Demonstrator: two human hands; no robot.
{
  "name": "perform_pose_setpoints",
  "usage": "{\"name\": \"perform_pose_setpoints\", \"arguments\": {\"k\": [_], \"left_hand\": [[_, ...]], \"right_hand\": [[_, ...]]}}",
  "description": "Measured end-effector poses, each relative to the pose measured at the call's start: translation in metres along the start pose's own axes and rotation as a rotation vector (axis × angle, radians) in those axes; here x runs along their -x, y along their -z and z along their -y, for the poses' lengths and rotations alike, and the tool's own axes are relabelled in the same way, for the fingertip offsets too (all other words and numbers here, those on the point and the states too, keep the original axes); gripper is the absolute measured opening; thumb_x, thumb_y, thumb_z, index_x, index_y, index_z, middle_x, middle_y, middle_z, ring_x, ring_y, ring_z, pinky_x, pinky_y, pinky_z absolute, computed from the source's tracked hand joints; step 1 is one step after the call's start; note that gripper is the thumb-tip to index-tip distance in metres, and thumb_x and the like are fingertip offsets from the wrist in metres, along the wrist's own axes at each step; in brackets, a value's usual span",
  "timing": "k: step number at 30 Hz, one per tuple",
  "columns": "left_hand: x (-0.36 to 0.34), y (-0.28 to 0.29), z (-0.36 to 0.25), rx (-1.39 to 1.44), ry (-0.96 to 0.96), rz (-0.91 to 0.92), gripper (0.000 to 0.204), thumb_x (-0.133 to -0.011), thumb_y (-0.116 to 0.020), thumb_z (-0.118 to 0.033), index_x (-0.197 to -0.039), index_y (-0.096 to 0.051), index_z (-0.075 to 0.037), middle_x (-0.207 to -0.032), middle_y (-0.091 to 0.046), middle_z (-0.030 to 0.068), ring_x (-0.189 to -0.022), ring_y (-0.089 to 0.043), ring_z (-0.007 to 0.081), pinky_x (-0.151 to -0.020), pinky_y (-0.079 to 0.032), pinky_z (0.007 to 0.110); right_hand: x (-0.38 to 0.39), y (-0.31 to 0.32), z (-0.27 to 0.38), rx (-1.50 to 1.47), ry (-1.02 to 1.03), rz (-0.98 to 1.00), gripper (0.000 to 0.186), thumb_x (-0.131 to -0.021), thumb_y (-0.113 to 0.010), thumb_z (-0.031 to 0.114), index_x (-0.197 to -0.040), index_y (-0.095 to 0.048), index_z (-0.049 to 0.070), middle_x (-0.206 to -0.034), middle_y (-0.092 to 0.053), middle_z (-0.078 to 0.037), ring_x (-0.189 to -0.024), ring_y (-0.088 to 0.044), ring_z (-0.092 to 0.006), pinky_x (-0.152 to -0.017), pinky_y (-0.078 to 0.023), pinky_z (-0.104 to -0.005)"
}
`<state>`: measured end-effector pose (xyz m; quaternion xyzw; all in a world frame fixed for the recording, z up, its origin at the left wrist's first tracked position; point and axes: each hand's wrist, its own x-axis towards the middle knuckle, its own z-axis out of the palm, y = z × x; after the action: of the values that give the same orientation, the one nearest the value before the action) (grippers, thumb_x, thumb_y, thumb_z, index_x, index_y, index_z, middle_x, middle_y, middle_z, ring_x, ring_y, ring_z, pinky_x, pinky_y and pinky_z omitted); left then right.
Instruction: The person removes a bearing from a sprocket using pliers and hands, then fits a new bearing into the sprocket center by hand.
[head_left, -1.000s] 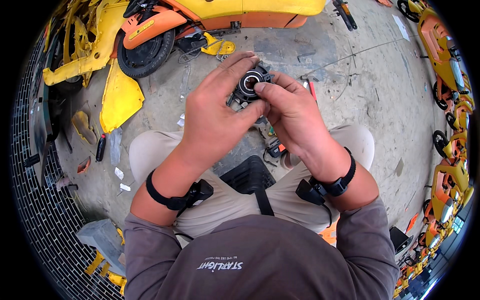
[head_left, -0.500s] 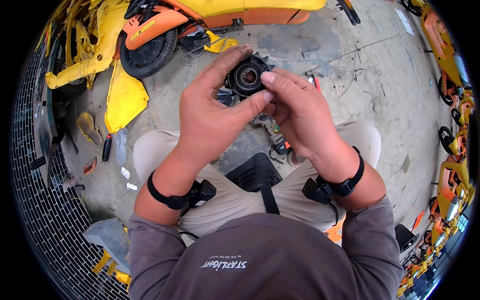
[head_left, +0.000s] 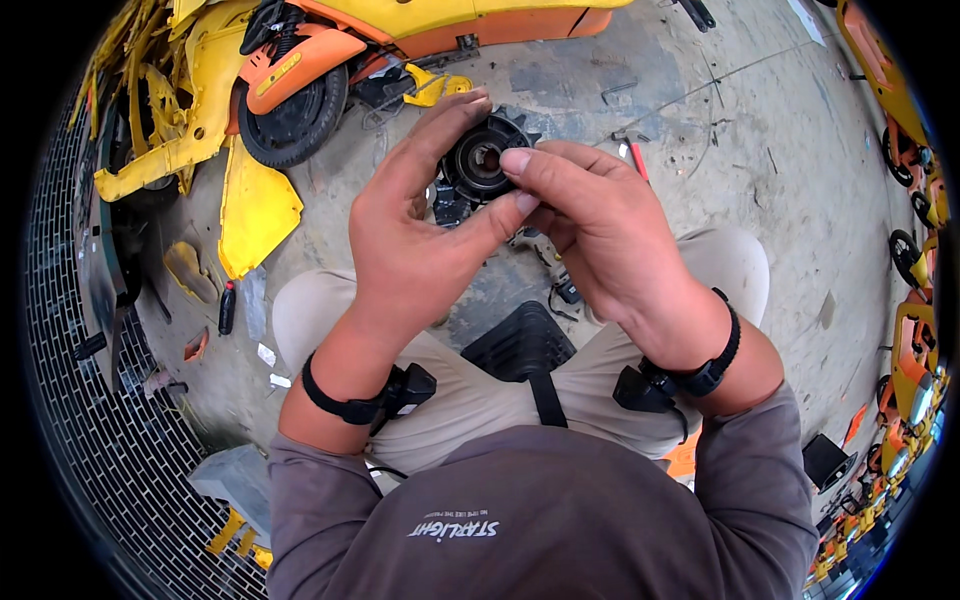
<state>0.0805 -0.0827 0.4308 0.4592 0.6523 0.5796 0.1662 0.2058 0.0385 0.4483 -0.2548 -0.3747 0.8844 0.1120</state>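
Note:
Between my hands, in front of me, is a black toothed wheel (head_left: 464,168) with a ring-shaped bearing at its centre and pointed teeth along its far rim. My left hand (head_left: 405,220) is wrapped round its left side, fingers behind the far edge and thumb along the near edge. My right hand (head_left: 615,235) grips the right side. Its thumb presses on the face near the bearing's opening, and its other fingers curl beneath, partly hidden. Both thumbs come close together at the wheel's near right edge.
A yellow and orange scooter (head_left: 420,35) lies at the far side, its black front wheel (head_left: 290,120) to the left. Yellow panels (head_left: 258,210) and a dark bottle (head_left: 227,308) lie on the left. A red-handled tool (head_left: 638,160) lies beyond my right hand. Yellow scooters (head_left: 915,350) line the right.
The wheel and both hands have shifted slightly left in view. My right thumb has slid inward on the wheel's face, closer to the bearing's opening. Both hands keep their grip.

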Motion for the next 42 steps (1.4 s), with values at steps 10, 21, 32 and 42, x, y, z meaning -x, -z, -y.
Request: {"name": "perform_pose_setpoints", "arguments": {"k": [10, 21, 32, 42], "left_hand": [[0.000, -0.004, 0.002, 0.088, 0.018, -0.080, 0.063, -0.076, -0.086, -0.009, -0.132, -0.059, 0.004, -0.135, -0.061, 0.0182, -0.127, -0.058, 0.0252, -0.108, -0.044, 0.037], [-0.003, 0.008, -0.002, -0.047, 0.132, 0.054, 0.066, -0.079, -0.085, -0.013, -0.136, -0.056, 0.001, -0.140, -0.058, 0.0162, -0.131, -0.054, 0.0256, -0.112, -0.040, 0.038], [-0.004, 0.004, 0.003, -0.127, 0.041, -0.093, 0.058, -0.073, -0.086, -0.017, -0.125, -0.066, -0.002, -0.124, -0.059, 0.0148, -0.117, -0.058, 0.0292, -0.101, -0.047, 0.037], [-0.002, 0.005, -0.003, -0.321, -0.005, -0.038, 0.059, -0.073, -0.083, -0.010, -0.128, -0.064, -0.004, -0.125, -0.060, 0.0122, -0.116, -0.059, 0.0258, -0.102, -0.046, 0.035]], "right_hand": [[-0.011, 0.009, -0.010, -0.244, -0.021, 0.087, 0.031, -0.100, -0.062, 0.029, -0.113, -0.063, 0.000, -0.107, -0.067, -0.007, -0.095, -0.063, -0.0128, -0.084, -0.052, -0.0288], [-0.007, 0.003, -0.006, 0.027, 0.074, -0.025, 0.036, -0.100, -0.064, 0.031, -0.110, -0.066, -0.003, -0.102, -0.069, -0.008, -0.091, -0.065, -0.0139, -0.086, -0.053, -0.0298], [-0.015, 0.007, -0.011, -0.086, 0.051, -0.054, 0.032, -0.101, -0.060, 0.031, -0.109, -0.064, 0.000, -0.103, -0.066, -0.008, -0.094, -0.064, -0.0173, -0.085, -0.054, -0.0328], [-0.016, 0.008, -0.014, -0.172, 0.014, -0.029, 0.029, -0.101, -0.058, 0.031, -0.109, -0.061, 0.003, -0.104, -0.062, -0.006, -0.097, -0.061, -0.0171, -0.086, -0.052, -0.0349]]}}
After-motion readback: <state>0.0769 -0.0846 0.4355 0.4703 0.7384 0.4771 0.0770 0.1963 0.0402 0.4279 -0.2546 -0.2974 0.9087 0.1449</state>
